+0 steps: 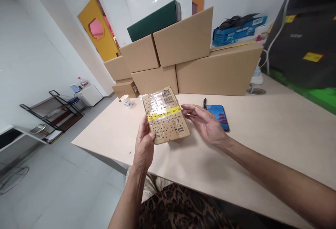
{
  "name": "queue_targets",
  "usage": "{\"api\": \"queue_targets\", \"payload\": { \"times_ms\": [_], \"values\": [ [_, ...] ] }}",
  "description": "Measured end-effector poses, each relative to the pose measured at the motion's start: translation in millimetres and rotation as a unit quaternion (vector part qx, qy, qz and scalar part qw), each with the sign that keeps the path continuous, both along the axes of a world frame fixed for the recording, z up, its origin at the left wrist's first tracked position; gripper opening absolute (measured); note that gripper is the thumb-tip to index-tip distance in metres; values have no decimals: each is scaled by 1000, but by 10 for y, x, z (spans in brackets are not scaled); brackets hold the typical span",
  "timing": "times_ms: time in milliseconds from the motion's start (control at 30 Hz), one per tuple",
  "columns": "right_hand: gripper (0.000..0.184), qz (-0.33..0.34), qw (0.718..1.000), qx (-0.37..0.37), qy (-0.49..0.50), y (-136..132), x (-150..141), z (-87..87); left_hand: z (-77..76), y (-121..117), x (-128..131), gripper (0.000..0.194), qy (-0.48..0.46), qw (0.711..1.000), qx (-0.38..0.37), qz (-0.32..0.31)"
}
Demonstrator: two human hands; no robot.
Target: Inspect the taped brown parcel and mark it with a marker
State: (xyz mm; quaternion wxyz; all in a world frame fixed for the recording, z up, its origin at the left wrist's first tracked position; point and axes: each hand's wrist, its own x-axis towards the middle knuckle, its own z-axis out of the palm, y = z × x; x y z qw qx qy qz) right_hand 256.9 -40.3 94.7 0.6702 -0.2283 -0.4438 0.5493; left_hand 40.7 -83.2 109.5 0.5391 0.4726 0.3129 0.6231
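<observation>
My left hand (144, 144) grips the lower left edge of a flat wooden puzzle-sheet pack (166, 115), wrapped in clear plastic with a yellow band across its middle. It is held tilted just above the table (262, 141). My right hand (206, 123) is beside the pack's right edge, fingers spread and slightly curled, holding nothing; its fingertips are close to the pack, and I cannot tell if they touch it.
A blue phone (219, 116) and a black pen (204, 102) lie behind my right hand. A paper cup (126, 100) stands at the table's left. Stacked cardboard boxes (183, 59) with a green box (154, 19) on top line the back. A black shelf (52, 111) stands left.
</observation>
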Motion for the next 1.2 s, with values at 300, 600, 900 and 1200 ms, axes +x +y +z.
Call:
{"api": "queue_targets", "payload": {
  "times_ms": [300,600,900,1200],
  "values": [
    [52,-47,981,-60,-177,75,-32,-204,-236,55,-113,51,48,997,-41,52],
    [49,74,987,-83,-115,-16,-126,-267,-123,142,37,53,90,993,-7,73],
    [38,-55,973,-217,-60,229,-127,-539,-115,136,33,56,243,962,74,98],
    [40,-58,983,-151,-88,265,-68,-520,-483,370,-72,76,101,979,-126,123]
  ]
}}
